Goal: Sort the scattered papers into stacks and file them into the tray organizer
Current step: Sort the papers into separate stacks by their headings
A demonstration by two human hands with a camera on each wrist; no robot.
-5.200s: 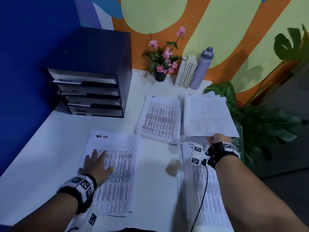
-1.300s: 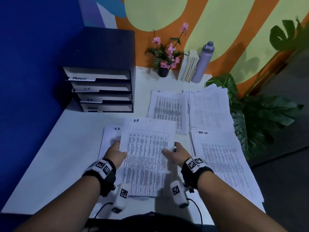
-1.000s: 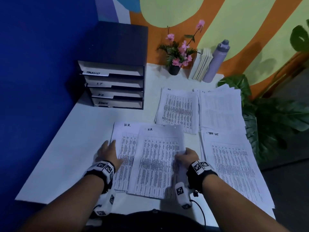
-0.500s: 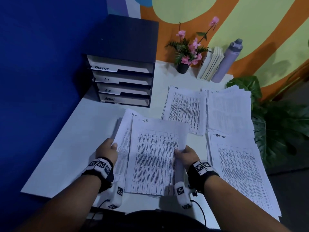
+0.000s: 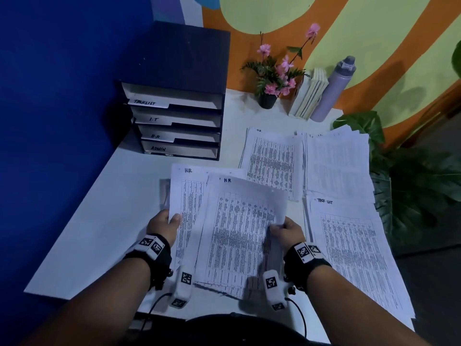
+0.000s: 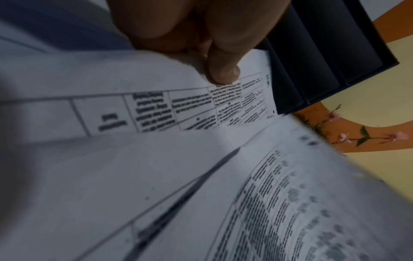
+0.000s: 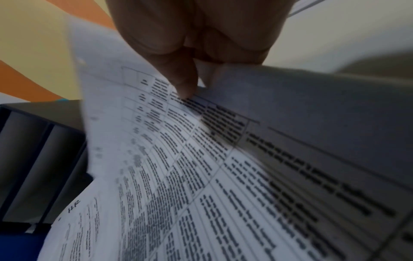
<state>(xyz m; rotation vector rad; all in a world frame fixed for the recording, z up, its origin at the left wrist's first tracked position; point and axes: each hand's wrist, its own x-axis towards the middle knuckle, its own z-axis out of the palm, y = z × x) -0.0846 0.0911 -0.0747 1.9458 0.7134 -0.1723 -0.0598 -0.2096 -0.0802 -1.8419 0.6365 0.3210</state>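
Papers headed "H.R." are in both my hands above the near part of the white desk (image 5: 82,236): my left hand (image 5: 163,224) pinches the left edge of one H.R. bundle (image 5: 185,196), its thumb (image 6: 221,72) pressed on the printed table, and my right hand (image 5: 287,231) pinches the right edge of the H.R. sheets on top (image 5: 239,233), thumb over the front and the other fingers curled behind. The two bundles overlap, the right one lying over the left. The tray organizer (image 5: 179,96) stands at the far left of the desk against the blue wall, a dark box with four trays stacked one above another, labelled from top to bottom TASKLIST, I.T, H.R and ADMIN. Each tray shows a pale floor and a white label tab; I cannot tell whether any sheets lie in them already. To the right of my hands three more stacks rest flat on the desk: one marked H.R. (image 5: 272,166) beyond my right hand, a fanned stack (image 5: 336,166) just beside it at the desk's right edge, and a stack headed TASK LIST (image 5: 354,245) nearer me. At the back of the desk stand a small black pot of pink flowers (image 5: 274,78), a few upright books (image 5: 309,93) and a grey bottle (image 5: 331,88) leaning against them. Large green leaves (image 5: 411,186) hang beyond the desk's right edge.
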